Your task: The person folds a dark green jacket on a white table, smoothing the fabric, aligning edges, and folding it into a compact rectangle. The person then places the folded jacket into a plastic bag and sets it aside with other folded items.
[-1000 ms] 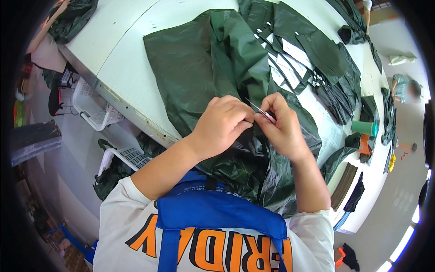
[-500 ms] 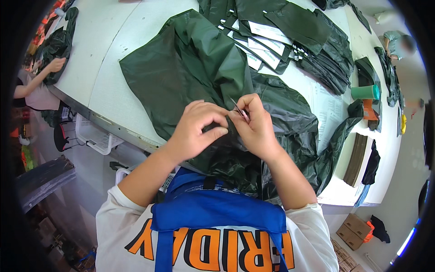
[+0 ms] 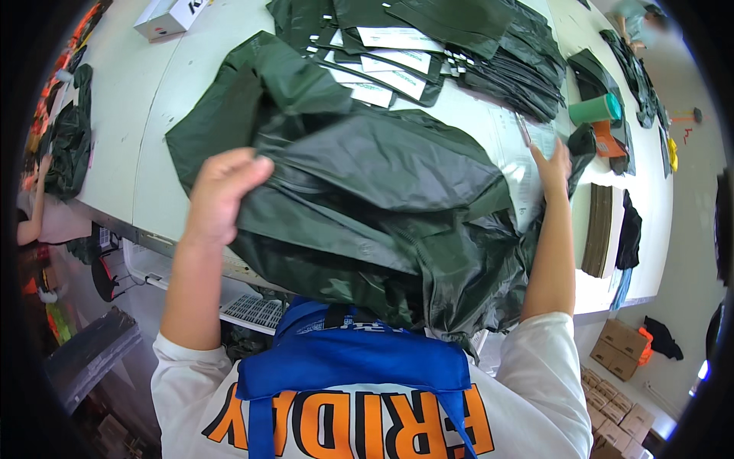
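Note:
A dark green coated garment is spread in loose folds over the table's near edge and toward my lap. At its left part, my left hand is closed on a fold, thumb uppermost. My right hand is beyond the garment's right side, beside a printed paper sheet. Thin metal thread snips stick out at its fingertips, tip pointing away from me; the grip on them is partly hidden.
Folded dark green pieces with white labels lie at the back. To the right are a green cylinder, an orange item and a cardboard stack. A white box stands far left; a co-worker's arm is at the left edge.
My hands have moved apart from the garment's middle: the left outward to the left, the right to the far right with the snips. The garment is now spread wider.

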Action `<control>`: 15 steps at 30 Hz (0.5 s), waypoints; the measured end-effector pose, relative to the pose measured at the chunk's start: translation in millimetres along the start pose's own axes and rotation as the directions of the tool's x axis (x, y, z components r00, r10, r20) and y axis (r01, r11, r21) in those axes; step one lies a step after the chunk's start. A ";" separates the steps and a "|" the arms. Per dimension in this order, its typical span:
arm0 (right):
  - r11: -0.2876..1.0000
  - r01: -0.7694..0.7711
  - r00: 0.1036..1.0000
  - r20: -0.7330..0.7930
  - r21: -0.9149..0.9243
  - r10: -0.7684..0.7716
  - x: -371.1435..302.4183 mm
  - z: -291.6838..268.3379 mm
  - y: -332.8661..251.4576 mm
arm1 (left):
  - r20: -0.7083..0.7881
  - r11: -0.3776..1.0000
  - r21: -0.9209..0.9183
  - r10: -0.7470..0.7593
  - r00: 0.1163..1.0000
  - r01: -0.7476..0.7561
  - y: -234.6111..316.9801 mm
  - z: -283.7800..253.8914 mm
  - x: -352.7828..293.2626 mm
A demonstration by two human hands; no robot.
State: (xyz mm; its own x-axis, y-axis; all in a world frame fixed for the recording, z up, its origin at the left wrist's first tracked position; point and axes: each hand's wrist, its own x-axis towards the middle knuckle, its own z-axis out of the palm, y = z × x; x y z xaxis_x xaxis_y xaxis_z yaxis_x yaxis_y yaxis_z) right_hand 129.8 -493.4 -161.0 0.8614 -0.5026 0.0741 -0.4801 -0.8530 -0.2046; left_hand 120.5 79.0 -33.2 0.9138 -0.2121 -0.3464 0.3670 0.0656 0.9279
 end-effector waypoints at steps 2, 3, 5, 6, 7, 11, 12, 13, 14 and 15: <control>0.932 -0.299 0.954 -0.035 -0.206 0.298 -49.0 -29.9 8.9 | -0.094 0.991 -0.100 0.077 0.993 -0.086 19.2 -16.2 -12.9; 0.835 -0.490 0.868 -0.046 -0.249 0.495 -77.0 -42.9 14.3 | -0.132 0.981 -0.140 0.116 0.984 -0.134 29.6 -17.2 -17.2; 0.857 -0.483 0.875 0.141 0.178 0.463 -123.7 -22.1 124.2 | -0.116 0.956 -0.217 0.175 0.978 -0.197 29.9 -39.1 -12.2; 0.816 -0.514 0.847 0.305 0.264 0.435 -141.2 -26.0 128.6 | -0.074 0.954 -0.211 0.202 0.977 -0.214 32.9 -49.2 -14.4; 0.760 -0.554 0.805 0.452 0.340 0.385 -155.6 -30.2 126.4 | -0.030 0.942 -0.235 0.239 0.971 -0.239 28.8 -70.0 -14.1; 0.895 -0.215 0.976 0.046 0.392 0.215 -122.5 -161.7 65.0 | -0.142 0.833 -0.485 0.224 0.964 -0.265 48.9 -113.7 -42.4; 0.764 -0.177 0.967 -0.035 0.621 0.252 -109.6 -203.1 51.3 | -0.096 0.828 -0.493 0.255 0.962 -0.268 59.4 -129.3 -43.3; 0.494 -0.112 0.973 -0.006 0.862 0.231 -89.2 -247.8 44.4 | -0.346 0.844 -0.406 0.212 0.914 -0.350 67.4 -131.0 -36.2; 0.456 -0.015 0.983 -0.070 0.890 0.169 -55.8 -266.4 14.7 | -0.295 0.860 -0.376 0.242 0.924 -0.345 72.5 -165.4 -40.5; 0.501 0.028 0.976 -0.132 0.865 0.175 -8.6 -284.4 43.2 | -0.201 0.866 -0.384 0.259 0.945 -0.320 64.8 -199.5 -22.2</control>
State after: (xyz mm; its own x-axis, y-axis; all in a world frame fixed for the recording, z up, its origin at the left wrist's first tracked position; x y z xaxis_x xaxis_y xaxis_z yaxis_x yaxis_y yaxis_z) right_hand 54.5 -565.9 107.1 0.7346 -0.6579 0.1659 -0.0728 -0.3196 -0.9448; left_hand 158.7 282.5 7.1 0.9934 0.0131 -0.1143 0.0925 0.4995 0.8614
